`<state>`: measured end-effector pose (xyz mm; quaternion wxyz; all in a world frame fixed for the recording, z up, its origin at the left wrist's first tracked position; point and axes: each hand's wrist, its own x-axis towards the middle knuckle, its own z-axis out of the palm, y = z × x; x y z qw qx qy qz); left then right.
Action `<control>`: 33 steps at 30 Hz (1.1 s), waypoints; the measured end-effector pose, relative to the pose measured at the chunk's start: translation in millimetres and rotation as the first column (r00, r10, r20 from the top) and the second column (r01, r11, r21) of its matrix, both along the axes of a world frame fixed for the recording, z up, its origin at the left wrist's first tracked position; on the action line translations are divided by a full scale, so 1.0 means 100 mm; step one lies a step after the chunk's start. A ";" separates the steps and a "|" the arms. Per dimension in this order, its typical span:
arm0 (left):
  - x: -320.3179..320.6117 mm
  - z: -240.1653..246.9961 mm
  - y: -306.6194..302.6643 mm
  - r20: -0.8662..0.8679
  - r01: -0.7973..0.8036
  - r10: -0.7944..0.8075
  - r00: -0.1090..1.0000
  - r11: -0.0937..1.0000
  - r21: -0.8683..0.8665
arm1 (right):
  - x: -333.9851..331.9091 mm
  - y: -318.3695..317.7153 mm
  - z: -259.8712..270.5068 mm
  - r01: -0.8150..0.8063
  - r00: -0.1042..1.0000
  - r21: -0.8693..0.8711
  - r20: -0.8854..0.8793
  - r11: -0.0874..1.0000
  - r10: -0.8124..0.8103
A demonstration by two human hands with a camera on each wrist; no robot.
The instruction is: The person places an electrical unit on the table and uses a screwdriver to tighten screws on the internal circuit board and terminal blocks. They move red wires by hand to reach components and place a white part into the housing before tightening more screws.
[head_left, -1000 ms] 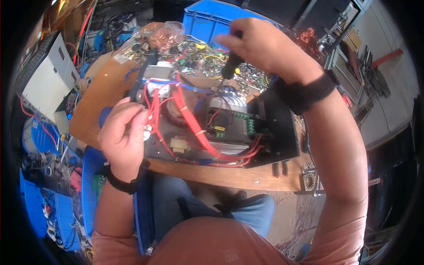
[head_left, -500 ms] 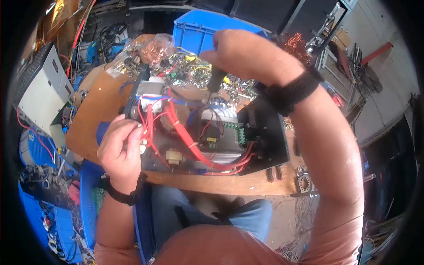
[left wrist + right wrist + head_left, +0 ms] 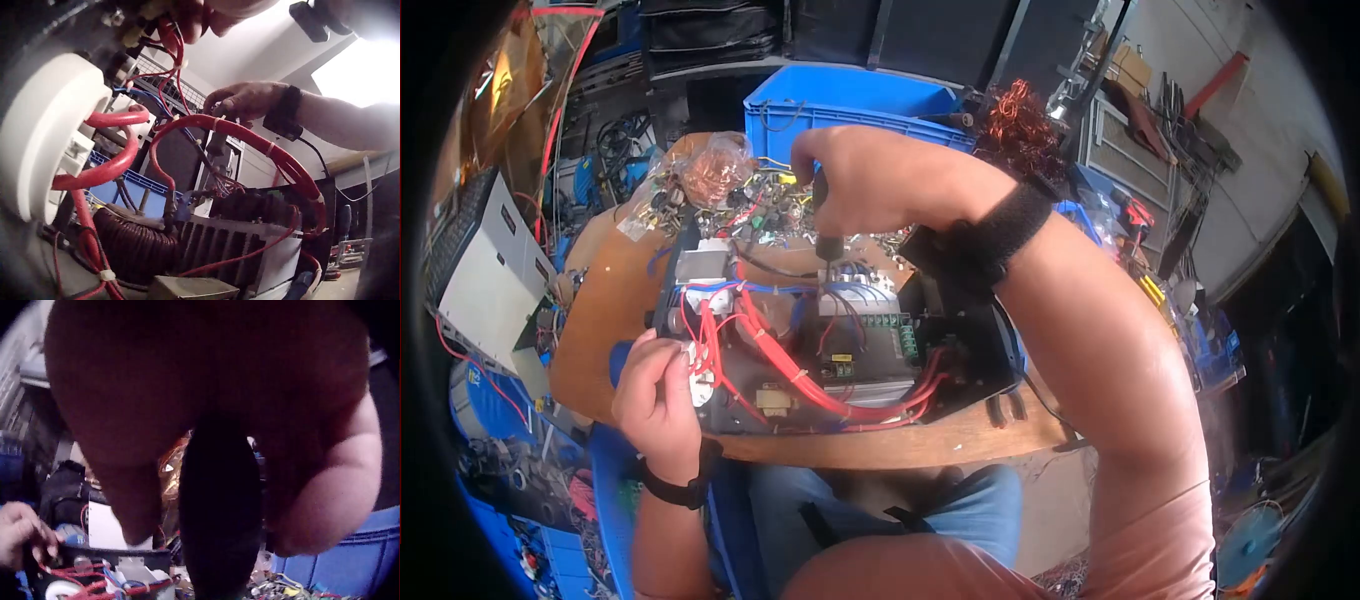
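Observation:
My right hand (image 3: 865, 185) grips a screwdriver (image 3: 829, 248) by its dark handle, held upright. Its shaft points down at the wired terminals (image 3: 860, 285) along the back of the grey heatsink block. Close up in the right wrist view, the handle (image 3: 222, 506) stands between fingers and thumb. My left hand (image 3: 658, 398) pinches thin red wires (image 3: 178, 47) at the left end of an opened black electrical chassis (image 3: 735, 405). Beside those fingertips is a white round part (image 3: 47, 134) with thick red cable through it. A bundle of red cables (image 3: 780, 355) arches across the chassis.
The chassis lies on a wooden table (image 3: 880, 452). Behind it are scattered small electronic parts (image 3: 770, 210), a bag of copper wire (image 3: 715, 170) and a blue crate (image 3: 850, 95). A white-panelled case (image 3: 495, 265) stands at left, a copper wire heap (image 3: 1020, 130) at back right.
The head view has shifted, so the chassis sits lower and further left. My right hand stays on the upright screwdriver at the terminals; the left hand keeps its place by the red wires.

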<state>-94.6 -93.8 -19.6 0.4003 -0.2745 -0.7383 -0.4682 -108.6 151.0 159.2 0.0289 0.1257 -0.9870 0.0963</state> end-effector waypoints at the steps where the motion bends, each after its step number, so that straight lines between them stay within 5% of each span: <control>1: 0.01 -0.01 -0.01 0.022 0.007 -0.007 1.000 1.000 0.003 | -0.05 0.00 -0.06 0.069 0.997 0.014 -0.025 0.998 -0.069; 5: 0.00 -0.04 -0.04 0.059 0.016 -0.016 0.998 1.000 -0.002 | -0.03 -0.07 0.01 0.195 0.979 0.126 0.035 0.973 -0.201; 8: -0.01 -0.02 0.01 -0.007 0.007 -0.006 1.000 1.000 0.027 | -0.01 0.04 0.03 -0.082 0.991 0.018 0.103 0.996 0.080; 14: -0.01 -0.03 0.00 -0.006 0.013 -0.013 1.000 1.000 0.025 | -0.03 0.00 -0.08 0.103 0.994 0.119 -0.039 0.988 -0.099; 20: 0.00 0.00 0.02 -0.001 0.009 -0.009 1.000 1.000 0.027 | 0.03 0.01 -0.07 0.066 0.993 0.099 -0.100 0.993 -0.056; 22: -0.01 -0.02 0.01 -0.006 -0.003 0.003 1.000 0.999 0.035 | 0.03 -0.04 -0.10 0.201 0.970 0.130 -0.166 0.971 -0.179; 26: -0.02 -0.07 -0.01 -0.015 -0.004 0.005 1.000 0.999 0.042 | 0.00 0.04 -0.03 -0.054 0.997 0.096 -0.047 0.994 0.059; 28: -0.03 -0.05 0.01 -0.018 0.010 -0.009 1.000 0.998 0.061 | 0.03 0.05 -0.04 -0.065 0.995 0.078 -0.067 0.995 0.070; 31: -0.04 -0.04 0.00 -0.018 0.026 -0.025 1.000 0.998 0.063 | 0.02 -0.05 -0.06 0.155 0.981 0.255 -0.157 0.955 -0.118; 33: -0.03 -0.04 0.01 0.000 0.041 -0.041 0.999 0.997 0.067 | 0.00 -0.01 -0.06 0.083 0.988 0.233 -0.146 0.969 -0.050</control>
